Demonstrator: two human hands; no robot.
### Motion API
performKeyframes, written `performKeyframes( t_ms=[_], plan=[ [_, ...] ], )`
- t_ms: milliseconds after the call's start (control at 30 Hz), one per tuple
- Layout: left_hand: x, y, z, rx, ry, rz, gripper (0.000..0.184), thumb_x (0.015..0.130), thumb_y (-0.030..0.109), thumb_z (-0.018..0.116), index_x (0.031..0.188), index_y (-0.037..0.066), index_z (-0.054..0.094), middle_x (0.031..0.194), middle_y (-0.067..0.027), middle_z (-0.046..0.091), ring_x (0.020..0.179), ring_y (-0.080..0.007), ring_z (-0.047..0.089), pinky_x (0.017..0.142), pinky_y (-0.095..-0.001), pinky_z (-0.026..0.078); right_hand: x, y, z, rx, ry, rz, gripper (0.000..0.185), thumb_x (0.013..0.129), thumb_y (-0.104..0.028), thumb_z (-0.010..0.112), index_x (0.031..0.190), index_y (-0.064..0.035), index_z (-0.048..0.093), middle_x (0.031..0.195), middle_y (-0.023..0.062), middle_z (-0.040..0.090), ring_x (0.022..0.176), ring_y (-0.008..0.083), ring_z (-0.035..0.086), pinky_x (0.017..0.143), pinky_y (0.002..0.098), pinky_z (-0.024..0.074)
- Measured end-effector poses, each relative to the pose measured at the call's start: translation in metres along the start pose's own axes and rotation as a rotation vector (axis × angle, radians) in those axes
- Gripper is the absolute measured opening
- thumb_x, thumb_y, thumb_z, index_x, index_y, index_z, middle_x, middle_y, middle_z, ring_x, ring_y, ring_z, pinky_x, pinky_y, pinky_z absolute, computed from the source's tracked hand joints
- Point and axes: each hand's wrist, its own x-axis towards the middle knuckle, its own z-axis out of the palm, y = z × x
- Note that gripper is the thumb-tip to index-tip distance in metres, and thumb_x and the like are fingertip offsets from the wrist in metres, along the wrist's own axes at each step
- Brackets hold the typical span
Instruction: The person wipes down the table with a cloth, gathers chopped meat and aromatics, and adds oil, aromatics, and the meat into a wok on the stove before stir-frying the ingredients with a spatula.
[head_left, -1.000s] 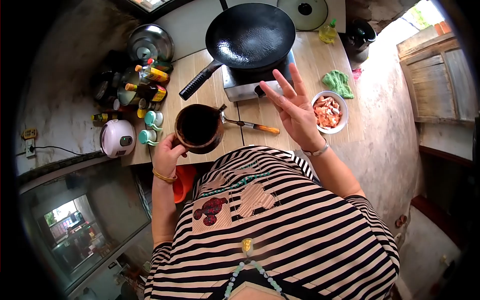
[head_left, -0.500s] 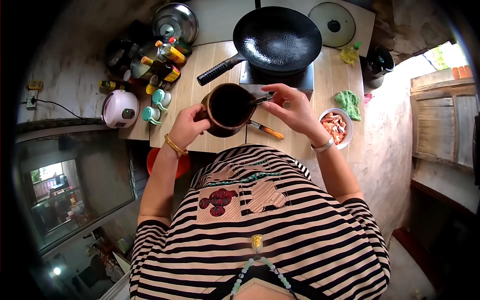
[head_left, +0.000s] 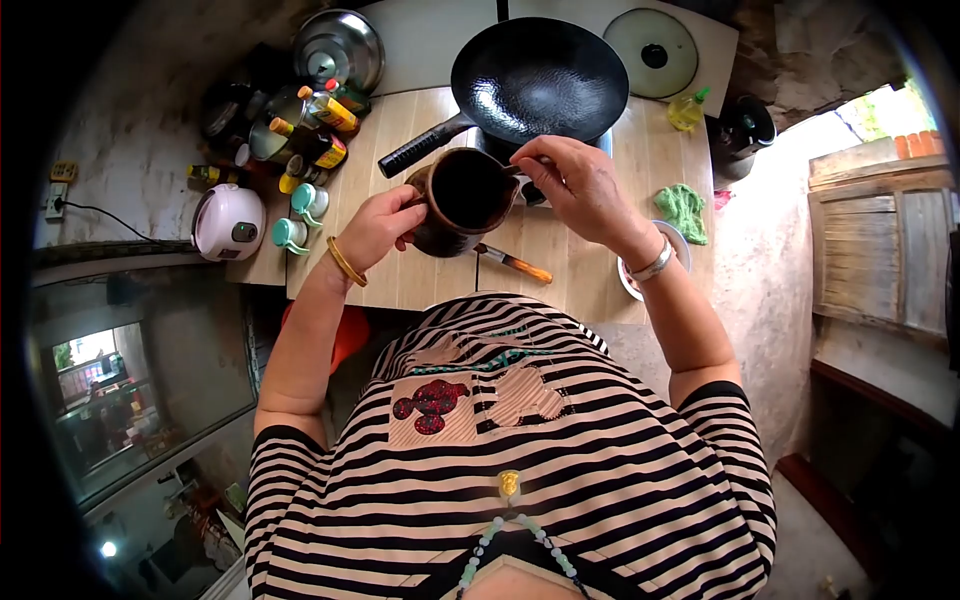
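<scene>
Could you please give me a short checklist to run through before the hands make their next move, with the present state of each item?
1. Left hand firmly on the brown pot: ok, it grasps the pot's left side.
2. Right hand grip at the pot's rim: cannot tell, its fingers hide what they meet.
3. Wok over the stove: ok.
4. Wok uncovered: ok, the glass lid is off to the right.
5. Wooden-handled utensil fully visible: not ok, the pot hides one end.
6. Bowl untouched by the right wrist: cannot tell, they overlap in view.

Head-worn view, forward and down
</scene>
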Motion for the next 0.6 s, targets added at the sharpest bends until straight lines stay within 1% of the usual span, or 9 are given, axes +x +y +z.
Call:
performKeyframes(
  t_ms=[33, 133, 233, 333, 367, 467, 500, 567, 600],
  plan=[
    [0.001, 0.001, 0.000, 0.013, -0.011, 0.010, 0.012, 0.087, 0.018, 0.050, 0.087, 0.006, 0.053, 0.072, 0.0035, 0.049, 0.062, -0.0052, 0.046, 0.054, -0.0193, 0.039, 0.001, -0.003, -0.002, -0.014, -0.028, 0.039, 0.012, 0.085, -0.014, 0.054, 0.085, -0.0025, 0.058, 0.076, 0.0123, 0.059, 0.070, 0.0289, 0.057, 0.064, 0.0335, 0.0461],
    [0.005, 0.002, -0.001, 0.016, -0.030, 0.033, 0.012, 0.088, 0.018, 0.049, 0.086, 0.007, 0.053, 0.072, 0.0040, 0.048, 0.061, -0.0050, 0.046, 0.054, -0.0190, 0.039, 0.000, 0.007, 0.003, 0.009, -0.075, 0.091, 0.015, 0.087, -0.016, 0.053, 0.086, -0.0022, 0.059, 0.071, 0.0120, 0.059, 0.066, 0.0262, 0.058, 0.062, 0.0314, 0.0460],
    [0.007, 0.006, -0.002, 0.001, -0.025, 0.049, 0.012, 0.088, 0.018, 0.049, 0.086, 0.007, 0.053, 0.072, 0.0041, 0.048, 0.061, -0.0049, 0.045, 0.053, -0.0188, 0.039, 0.000, 0.016, 0.006, 0.205, -0.012, 0.325, 0.020, 0.089, -0.019, 0.051, 0.086, -0.0020, 0.061, 0.065, 0.0095, 0.059, 0.059, 0.0188, 0.057, 0.058, 0.0279, 0.0446],
    [0.009, 0.011, -0.001, -0.019, -0.008, 0.048, 0.012, 0.088, 0.018, 0.049, 0.086, 0.007, 0.053, 0.072, 0.0039, 0.049, 0.061, -0.0049, 0.046, 0.053, -0.0189, 0.039, 0.005, 0.037, 0.005, 0.356, 0.036, 0.468, 0.023, 0.090, -0.021, 0.050, 0.087, -0.0018, 0.062, 0.061, 0.0059, 0.058, 0.055, 0.0106, 0.053, 0.055, 0.0244, 0.0426],
    [0.010, 0.012, -0.001, -0.025, -0.002, 0.045, 0.011, 0.087, 0.018, 0.049, 0.086, 0.007, 0.053, 0.072, 0.0038, 0.049, 0.061, -0.0050, 0.046, 0.053, -0.0190, 0.039, 0.006, 0.043, 0.004, 0.407, 0.037, 0.491, 0.025, 0.091, -0.022, 0.049, 0.085, -0.0017, 0.063, 0.060, 0.0018, 0.056, 0.056, 0.0065, 0.050, 0.054, 0.0222, 0.0413],
    [0.015, 0.012, -0.002, -0.045, -0.006, 0.072, 0.012, 0.087, 0.018, 0.049, 0.085, 0.007, 0.053, 0.072, 0.0034, 0.050, 0.061, -0.0052, 0.047, 0.053, -0.0192, 0.040, 0.008, 0.048, -0.002, 0.490, 0.117, 0.524, 0.026, 0.092, -0.021, 0.048, 0.084, -0.0011, 0.063, 0.059, -0.0008, 0.054, 0.056, 0.0052, 0.049, 0.053, 0.0210, 0.0406],
    [0.018, 0.011, -0.002, -0.053, -0.014, 0.072, 0.012, 0.088, 0.018, 0.049, 0.086, 0.007, 0.053, 0.073, 0.0029, 0.051, 0.062, -0.0055, 0.047, 0.055, -0.0194, 0.040, 0.008, 0.051, -0.004, 0.507, 0.136, 0.496, 0.027, 0.093, -0.022, 0.048, 0.084, -0.0016, 0.062, 0.059, -0.0026, 0.052, 0.056, 0.0040, 0.047, 0.052, 0.0190, 0.0389],
    [0.023, 0.009, -0.004, -0.068, -0.027, 0.069, 0.014, 0.088, 0.019, 0.047, 0.088, 0.007, 0.053, 0.073, 0.0018, 0.053, 0.063, -0.0059, 0.048, 0.057, -0.0199, 0.040, 0.013, 0.049, -0.014, 0.511, 0.150, 0.508, 0.026, 0.093, -0.022, 0.048, 0.085, -0.0019, 0.062, 0.060, -0.0026, 0.052, 0.056, 0.0037, 0.047, 0.051, 0.0179, 0.0380],
    [0.026, 0.008, -0.004, -0.090, -0.015, 0.065, 0.014, 0.088, 0.019, 0.048, 0.087, 0.007, 0.053, 0.073, 0.0024, 0.052, 0.062, -0.0057, 0.048, 0.056, -0.0196, 0.040, 0.015, 0.048, -0.019, 0.514, 0.158, 0.513, 0.026, 0.093, -0.023, 0.048, 0.085, -0.0021, 0.062, 0.060, -0.0025, 0.052, 0.056, 0.0036, 0.047, 0.051, 0.0174, 0.0375]
  ],
)
